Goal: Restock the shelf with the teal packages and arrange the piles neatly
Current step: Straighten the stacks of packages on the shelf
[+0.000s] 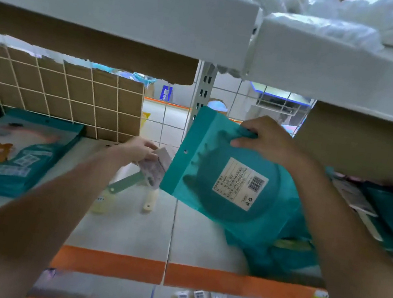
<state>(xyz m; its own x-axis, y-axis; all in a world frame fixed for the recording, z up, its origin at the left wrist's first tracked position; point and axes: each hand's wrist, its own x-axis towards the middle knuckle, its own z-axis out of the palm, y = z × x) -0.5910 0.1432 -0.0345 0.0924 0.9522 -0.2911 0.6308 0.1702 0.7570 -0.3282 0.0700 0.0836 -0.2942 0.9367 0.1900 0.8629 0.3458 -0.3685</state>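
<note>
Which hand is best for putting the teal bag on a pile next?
The right hand, probably. It already pinches the teal package by its top edge, over the teal pile on the right. The left hand is busy holding a small pale box.

Even, dim bluish light; soft motion blur, wide-angle bending at edges.

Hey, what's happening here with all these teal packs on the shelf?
A person is restocking a shelf. Their right hand grips a teal package by its top edge, holding it above a loose heap of teal packages on the right. Their left hand holds a small pale boxed item near the middle of the shelf. A flatter pile of teal packages lies on the left.
</note>
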